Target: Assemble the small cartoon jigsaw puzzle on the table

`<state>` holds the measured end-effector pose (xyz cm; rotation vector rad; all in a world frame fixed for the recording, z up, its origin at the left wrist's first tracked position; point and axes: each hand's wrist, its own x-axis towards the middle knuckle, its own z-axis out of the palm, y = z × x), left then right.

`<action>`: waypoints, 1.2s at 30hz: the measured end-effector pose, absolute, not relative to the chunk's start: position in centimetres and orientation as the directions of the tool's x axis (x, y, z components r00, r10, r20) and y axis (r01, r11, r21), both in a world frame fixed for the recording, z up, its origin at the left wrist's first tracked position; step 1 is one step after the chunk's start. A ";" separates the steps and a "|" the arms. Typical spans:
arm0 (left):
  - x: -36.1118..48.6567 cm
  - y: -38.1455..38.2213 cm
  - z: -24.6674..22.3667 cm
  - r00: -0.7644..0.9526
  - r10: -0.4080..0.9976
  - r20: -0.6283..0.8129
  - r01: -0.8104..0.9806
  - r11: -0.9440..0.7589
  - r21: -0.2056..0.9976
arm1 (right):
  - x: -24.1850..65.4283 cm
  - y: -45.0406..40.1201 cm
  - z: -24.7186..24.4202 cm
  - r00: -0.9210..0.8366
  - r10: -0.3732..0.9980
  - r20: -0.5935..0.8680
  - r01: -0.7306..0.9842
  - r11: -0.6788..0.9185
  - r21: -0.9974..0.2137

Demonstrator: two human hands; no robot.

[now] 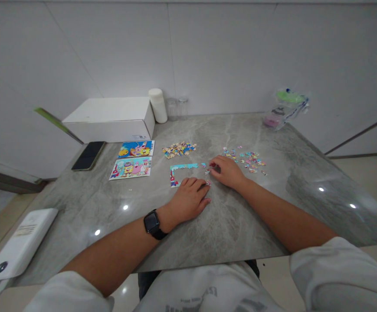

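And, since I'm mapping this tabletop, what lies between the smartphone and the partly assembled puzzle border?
In the head view, an upper SpongeBob card and a lower SpongeBob card lie between the smartphone and the puzzle border.

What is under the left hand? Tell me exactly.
The partly assembled jigsaw border has its lower edge running up to the left hand, and a pinkish jigsaw piece shows by the fingers. Anything directly beneath the palm is covered.

Seemingly a home dining spot: marbled table (240, 225), drinking glasses (182, 108), jigsaw pieces (179, 150), pale panelled wall (224, 56).
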<state>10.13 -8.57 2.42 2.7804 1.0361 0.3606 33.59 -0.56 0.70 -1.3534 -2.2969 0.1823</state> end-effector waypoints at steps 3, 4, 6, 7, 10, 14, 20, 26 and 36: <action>10.1 -8.6 2.5 0.732 0.661 0.167 0.625 -0.749 0.221 | 33.4 -1.0 1.0 -0.426 0.862 0.274 0.816 0.497 -0.295; 10.1 -8.6 2.5 0.731 0.661 0.168 0.626 -0.748 0.219 | 33.3 -1.1 1.0 -0.437 0.861 0.259 0.816 0.501 -0.288; 10.1 -8.7 2.5 0.730 0.662 0.170 0.628 -0.747 0.215 | 33.4 -1.1 1.0 -0.455 0.856 0.244 0.810 0.512 -0.287; 10.1 -8.7 2.6 0.730 0.662 0.169 0.629 -0.748 0.214 | 33.4 -1.1 0.9 -0.462 0.853 0.242 0.805 0.518 -0.289; 10.0 -8.7 2.5 0.729 0.663 0.172 0.629 -0.747 0.214 | 33.5 -1.0 0.7 -0.486 0.838 0.247 0.784 0.543 -0.299; 9.9 -8.6 2.4 0.727 0.663 0.179 0.631 -0.747 0.207 | 33.5 -0.9 0.6 -0.495 0.826 0.271 0.769 0.561 -0.305; 10.0 -8.6 2.3 0.724 0.667 0.178 0.635 -0.744 0.206 | 33.6 -0.7 0.7 -0.477 0.837 0.266 0.781 0.543 -0.308; 9.9 -8.6 2.3 0.724 0.667 0.177 0.638 -0.745 0.198 | 33.8 -0.6 0.4 -0.499 0.821 0.277 0.761 0.568 -0.313; 10.0 -8.6 2.5 0.723 0.667 0.177 0.635 -0.744 0.209 | 33.7 -0.8 0.9 -0.505 0.822 0.262 0.761 0.568 -0.313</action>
